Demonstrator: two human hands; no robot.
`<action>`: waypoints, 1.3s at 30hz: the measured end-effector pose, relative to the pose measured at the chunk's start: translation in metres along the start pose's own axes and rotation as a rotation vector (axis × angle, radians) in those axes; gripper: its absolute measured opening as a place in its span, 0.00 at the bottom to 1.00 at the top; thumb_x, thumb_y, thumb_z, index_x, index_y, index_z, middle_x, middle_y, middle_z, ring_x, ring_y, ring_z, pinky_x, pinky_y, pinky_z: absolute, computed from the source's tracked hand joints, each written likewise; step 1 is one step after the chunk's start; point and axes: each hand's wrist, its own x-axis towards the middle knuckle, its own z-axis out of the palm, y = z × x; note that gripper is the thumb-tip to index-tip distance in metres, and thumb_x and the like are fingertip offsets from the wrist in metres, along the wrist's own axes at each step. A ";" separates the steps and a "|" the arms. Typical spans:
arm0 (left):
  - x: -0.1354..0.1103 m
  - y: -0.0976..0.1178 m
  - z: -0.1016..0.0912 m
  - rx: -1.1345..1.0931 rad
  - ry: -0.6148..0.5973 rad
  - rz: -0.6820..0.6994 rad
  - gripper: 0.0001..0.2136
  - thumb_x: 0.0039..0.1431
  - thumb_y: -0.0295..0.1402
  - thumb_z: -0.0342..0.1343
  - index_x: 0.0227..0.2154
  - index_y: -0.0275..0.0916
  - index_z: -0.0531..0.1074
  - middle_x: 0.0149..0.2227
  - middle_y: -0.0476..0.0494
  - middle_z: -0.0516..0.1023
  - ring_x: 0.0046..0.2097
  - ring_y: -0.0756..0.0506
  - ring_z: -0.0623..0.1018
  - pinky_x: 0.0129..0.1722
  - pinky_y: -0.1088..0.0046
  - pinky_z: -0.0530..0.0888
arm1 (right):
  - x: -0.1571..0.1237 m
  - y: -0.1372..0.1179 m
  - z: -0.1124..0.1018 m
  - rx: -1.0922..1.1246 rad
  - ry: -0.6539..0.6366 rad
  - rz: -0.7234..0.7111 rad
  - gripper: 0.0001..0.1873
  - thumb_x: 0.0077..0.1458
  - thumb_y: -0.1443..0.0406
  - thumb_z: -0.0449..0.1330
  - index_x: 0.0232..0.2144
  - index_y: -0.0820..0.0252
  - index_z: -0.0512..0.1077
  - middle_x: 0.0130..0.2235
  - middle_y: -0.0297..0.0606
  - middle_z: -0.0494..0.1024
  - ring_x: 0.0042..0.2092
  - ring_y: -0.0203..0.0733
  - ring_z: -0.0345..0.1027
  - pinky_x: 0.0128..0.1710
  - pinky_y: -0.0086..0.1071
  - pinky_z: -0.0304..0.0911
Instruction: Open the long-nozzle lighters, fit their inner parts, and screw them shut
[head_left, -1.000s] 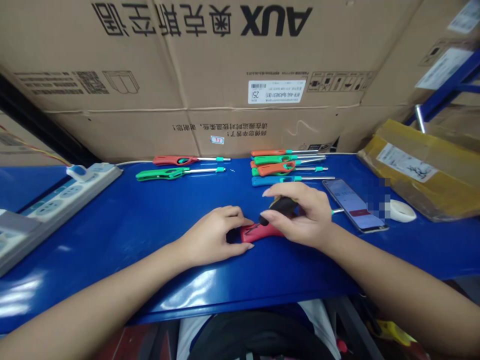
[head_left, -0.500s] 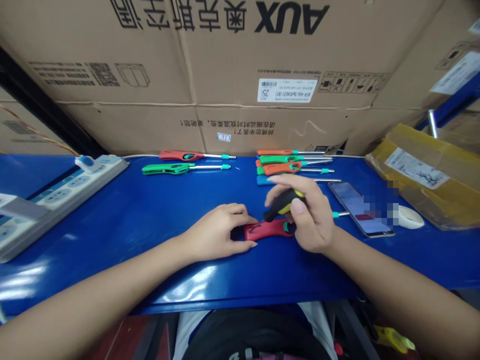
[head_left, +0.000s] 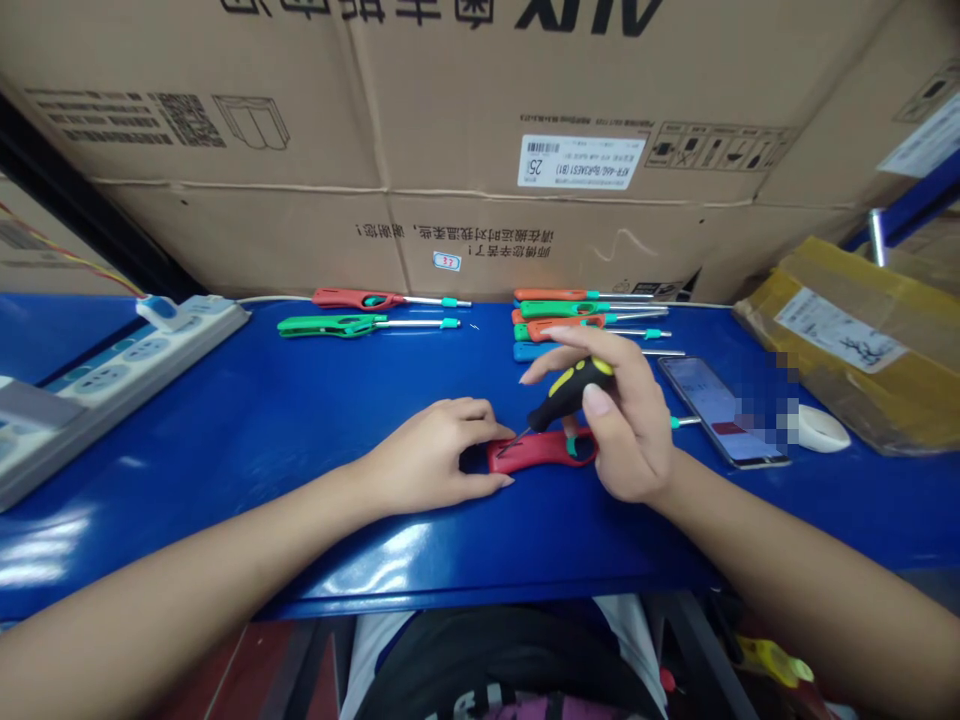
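Observation:
A red long-nosed lighter (head_left: 536,450) lies on the blue table (head_left: 285,430) in front of me. My left hand (head_left: 435,455) is curled round its left end and pins it down. My right hand (head_left: 622,420) grips a black and yellow screwdriver (head_left: 566,392), tilted down to the left, with its tip on the lighter's red body. The lighter's metal tube with a teal tip (head_left: 684,422) sticks out to the right behind my right hand.
Two lighters (head_left: 360,312) lie at the back centre-left and a pile of several more (head_left: 577,322) at the back centre. A phone (head_left: 720,410) and a white tape roll (head_left: 821,430) are on the right, a power strip (head_left: 127,360) on the left, cardboard boxes (head_left: 450,130) behind.
My right hand has rolled over and lifted the screwdriver's handle, so its yellow markings now show. The left hand and the red lighter have stayed put. The camera has tipped slightly down.

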 end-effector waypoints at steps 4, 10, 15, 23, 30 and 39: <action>-0.001 -0.001 0.000 0.004 0.004 0.006 0.17 0.62 0.39 0.64 0.51 0.36 0.78 0.42 0.44 0.78 0.44 0.43 0.78 0.47 0.65 0.73 | 0.004 -0.002 0.000 -0.185 0.053 -0.082 0.16 0.65 0.66 0.58 0.55 0.55 0.70 0.40 0.37 0.79 0.34 0.38 0.75 0.33 0.33 0.73; -0.001 0.000 0.000 -0.001 -0.004 0.000 0.17 0.62 0.39 0.64 0.51 0.36 0.78 0.41 0.44 0.78 0.44 0.43 0.78 0.47 0.65 0.73 | 0.003 -0.001 -0.002 -0.210 0.110 -0.063 0.12 0.66 0.65 0.55 0.50 0.55 0.72 0.35 0.34 0.79 0.29 0.36 0.72 0.30 0.31 0.71; 0.000 -0.001 0.000 0.006 -0.005 0.000 0.17 0.62 0.39 0.64 0.50 0.36 0.78 0.42 0.43 0.78 0.44 0.43 0.78 0.47 0.65 0.73 | 0.002 0.000 -0.001 -0.099 0.029 -0.011 0.20 0.67 0.66 0.53 0.60 0.56 0.67 0.44 0.41 0.80 0.34 0.40 0.76 0.33 0.36 0.75; -0.001 0.000 0.000 0.015 0.003 0.005 0.15 0.61 0.38 0.65 0.48 0.37 0.78 0.40 0.44 0.77 0.43 0.43 0.77 0.45 0.66 0.73 | 0.003 -0.002 -0.003 -0.072 0.004 -0.076 0.20 0.70 0.64 0.49 0.60 0.56 0.69 0.46 0.40 0.82 0.35 0.40 0.78 0.37 0.36 0.76; 0.000 0.000 0.001 0.008 0.007 -0.002 0.16 0.61 0.38 0.65 0.49 0.38 0.78 0.40 0.44 0.77 0.43 0.43 0.77 0.45 0.67 0.73 | 0.011 -0.010 -0.006 -0.160 -0.033 -0.189 0.13 0.65 0.67 0.59 0.51 0.58 0.73 0.40 0.38 0.83 0.35 0.38 0.76 0.38 0.33 0.73; -0.001 0.001 0.000 0.001 -0.002 -0.008 0.15 0.62 0.39 0.64 0.48 0.37 0.78 0.41 0.43 0.77 0.44 0.43 0.77 0.46 0.65 0.74 | 0.006 -0.007 -0.005 -0.026 -0.078 -0.074 0.22 0.69 0.67 0.47 0.61 0.57 0.66 0.48 0.42 0.80 0.47 0.43 0.78 0.48 0.40 0.74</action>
